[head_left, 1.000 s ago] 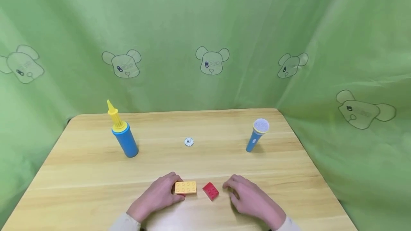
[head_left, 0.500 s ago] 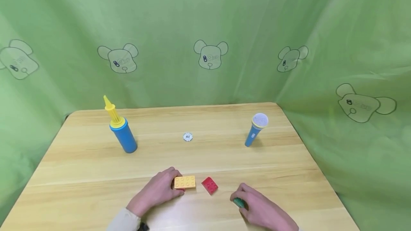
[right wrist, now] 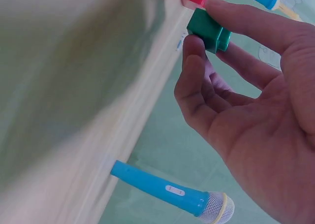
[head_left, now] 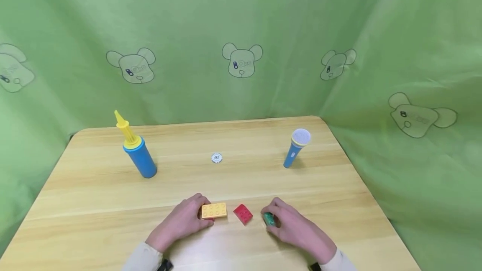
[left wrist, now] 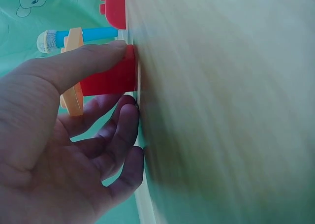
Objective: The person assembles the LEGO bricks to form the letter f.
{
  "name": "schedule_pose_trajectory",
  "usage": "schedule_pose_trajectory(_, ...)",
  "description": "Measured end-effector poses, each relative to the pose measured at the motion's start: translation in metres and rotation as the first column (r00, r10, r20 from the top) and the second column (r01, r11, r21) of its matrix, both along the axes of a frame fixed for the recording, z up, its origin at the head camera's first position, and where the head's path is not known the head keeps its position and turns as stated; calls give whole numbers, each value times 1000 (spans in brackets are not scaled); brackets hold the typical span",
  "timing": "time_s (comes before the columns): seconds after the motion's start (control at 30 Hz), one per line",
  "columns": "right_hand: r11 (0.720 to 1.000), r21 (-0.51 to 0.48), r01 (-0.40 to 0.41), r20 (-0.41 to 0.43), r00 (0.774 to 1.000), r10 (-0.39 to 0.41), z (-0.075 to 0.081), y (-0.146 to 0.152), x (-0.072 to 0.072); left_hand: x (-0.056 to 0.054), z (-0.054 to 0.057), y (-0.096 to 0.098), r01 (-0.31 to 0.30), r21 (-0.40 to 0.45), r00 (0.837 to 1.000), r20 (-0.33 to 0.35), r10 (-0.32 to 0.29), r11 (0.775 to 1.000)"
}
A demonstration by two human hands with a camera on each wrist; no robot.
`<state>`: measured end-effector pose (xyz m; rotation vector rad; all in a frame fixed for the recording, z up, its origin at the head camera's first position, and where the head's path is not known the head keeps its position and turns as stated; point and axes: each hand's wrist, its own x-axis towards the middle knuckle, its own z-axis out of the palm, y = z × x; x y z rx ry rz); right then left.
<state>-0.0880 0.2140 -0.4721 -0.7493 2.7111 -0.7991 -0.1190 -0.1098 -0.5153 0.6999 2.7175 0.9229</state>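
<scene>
My left hand (head_left: 185, 221) grips a red building block (left wrist: 110, 76), thumb on the near side and fingers behind. An orange-yellow eight-stud block (head_left: 214, 210) sits across the top of that red block, close above the table. To the right, my right hand (head_left: 295, 227) pinches a small green building block (right wrist: 208, 30) between thumb and fingers, as the right wrist view shows. Between both hands a second red block (head_left: 243, 214) lies on the table with its studs up and one rounded end. Part of the green block is covered by the fingers.
The wooden table (head_left: 188, 179) has a blue-and-yellow hand pump (head_left: 140, 154) standing at left. A blue toy microphone (head_left: 293, 152) stands at the right, and a white chip marked 10 (head_left: 216, 158) lies mid-table. A green curtain (head_left: 188, 20) hangs behind and along the sides.
My right hand has taken hold of the green block and carried it forward and left, towards the loose red block. The left hand keeps its grip. The head view has shifted slightly.
</scene>
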Motion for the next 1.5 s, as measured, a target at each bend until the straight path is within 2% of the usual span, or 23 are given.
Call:
schedule_pose_trajectory(0.17,1000,-23,-8,-55,998,7,7,-12,-11,0,-2,-2,-7,2,1000,-2,7,1000)
schedule_pose_trajectory(0.47,1000,-7,-13,-72,997,13,25,-45,-25,-1,-1,-2,0,2,1000,4,0,1000)
schedule_pose_trajectory(0.73,994,-3,-108,-76,991,107,38,-72,-37,-2,2,-2,3,5,1000,3,-3,1000)
schedule_pose_trajectory(0.9,989,-19,-146,-29,989,146,44,-88,-43,-3,2,-1,14,18,1000,11,-15,1000)
schedule_pose_trajectory(1.07,984,-61,-169,24,985,171,44,-104,-48,-3,0,-2,18,24,1000,7,-18,1000)
schedule_pose_trajectory(1.33,973,-33,-228,-27,974,227,36,-121,-49,-3,1,-2,21,14,1000,3,-21,1000)
schedule_pose_trajectory(1.5,964,23,-265,-56,962,266,32,-129,-47,-3,2,-1,38,20,999,-4,-38,999)
